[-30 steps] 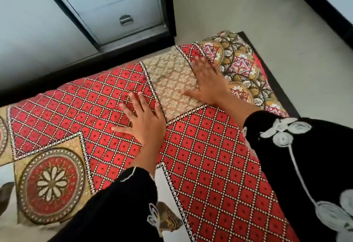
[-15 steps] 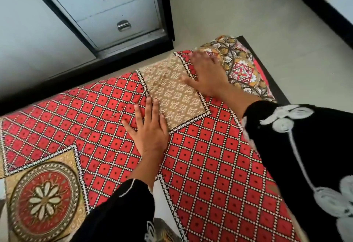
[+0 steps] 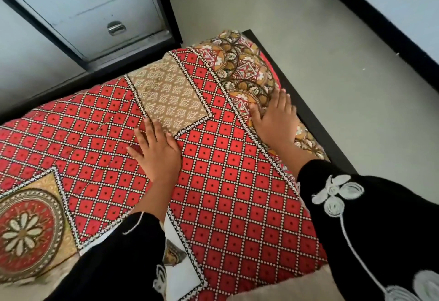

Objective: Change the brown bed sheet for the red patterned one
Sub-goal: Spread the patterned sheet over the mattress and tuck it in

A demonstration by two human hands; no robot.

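I see the red patterned sheet [image 3: 237, 193] spread over the bed, reaching the far right corner beside the black bed frame [image 3: 308, 117]. Left hand [image 3: 156, 151] lies flat on the red lattice, fingers straight and slightly spread, holding nothing. Right hand [image 3: 275, 117] presses flat on the sheet's floral border at the right edge, fingers straight. A grey drawer cabinet [image 3: 107, 8] stands beyond the far edge.

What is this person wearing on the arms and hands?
Both arms are in black sleeves. The right sleeve carries white stitched flower swirls on a long stem; the left sleeve has a white thread at the cuff. The left hand and right hand are bare: no gloves or rings.
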